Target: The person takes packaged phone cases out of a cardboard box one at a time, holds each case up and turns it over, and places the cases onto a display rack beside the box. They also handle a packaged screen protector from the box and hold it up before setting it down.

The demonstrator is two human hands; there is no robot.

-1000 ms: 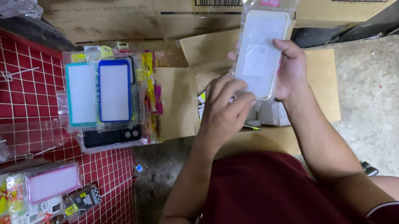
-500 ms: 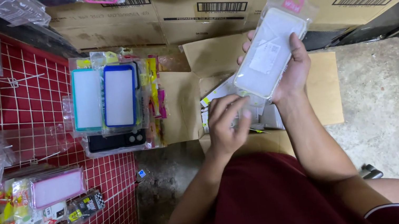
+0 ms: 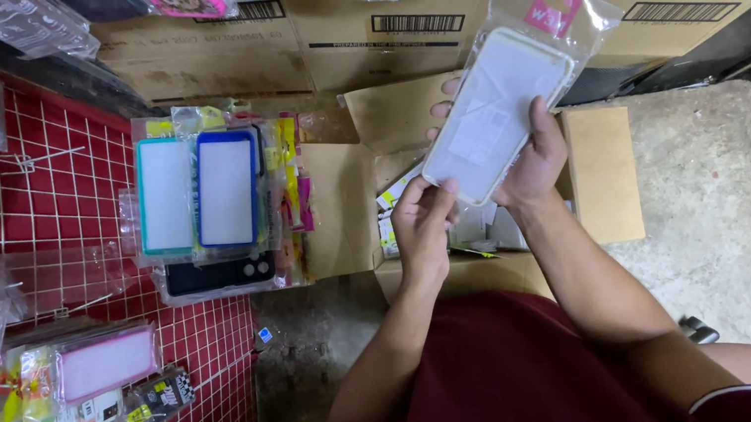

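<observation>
My right hand (image 3: pixel 528 162) grips a clear phone case in a transparent plastic bag with a pink tag (image 3: pixel 504 100), held up tilted over an open cardboard box (image 3: pixel 345 206). My left hand (image 3: pixel 423 224) pinches the bag's lower corner with its fingertips. More packed cases lie inside the box below my hands, partly hidden by my arms. I wear dark red shorts (image 3: pixel 503 382).
A red wire grid wall (image 3: pixel 74 208) at left carries hanging packaged phone cases, among them a teal one (image 3: pixel 164 196) and a blue one (image 3: pixel 227 189). Cardboard boxes (image 3: pixel 269 47) line the top. Grey concrete floor (image 3: pixel 713 188) lies at right.
My right hand has lifted the bagged case higher and to the right. My left hand slid off the case's face down to its lower corner.
</observation>
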